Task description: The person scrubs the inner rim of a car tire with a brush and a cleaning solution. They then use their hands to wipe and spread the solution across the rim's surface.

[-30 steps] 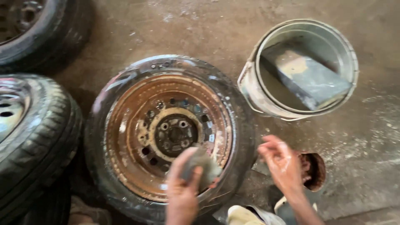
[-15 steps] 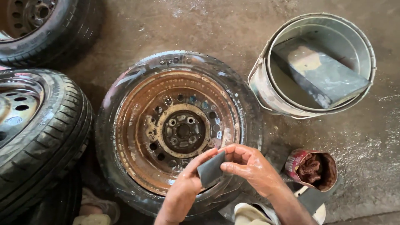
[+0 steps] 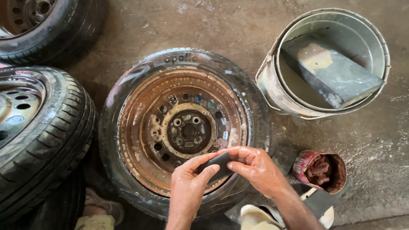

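Item: dark pad (image 3: 217, 165), small, flat, roughly rectangular. Location: held between both hands, over the near rim of the rusty wheel (image 3: 183, 132).

Left hand (image 3: 189, 183): fingers curled over the pad's left end, thumb beneath. Right hand (image 3: 255, 168): thumb and fingertips pinching the pad's right end. Both hands are closed on it; neither is free.

Handling, by appearance: light, held easily by 2 fingertip grips. It seems to bend slightly between the hands, so probably pliable rather than stiff. The wheel looks wet, so the pad may be slick; a grip on both short ends, as here, suits it best. Not fragile.

Surroundings: the wheel lies flat under and beyond the hands, tyre (image 3: 251, 115) fitted. Just right of the right hand stands an open tin (image 3: 321, 170) of reddish-brown paste. Further beyond on the right, a metal bucket (image 3: 272, 81) holds a grey slab (image 3: 332, 70). 2 more tyres (image 3: 47, 127) lie well left of the left hand.
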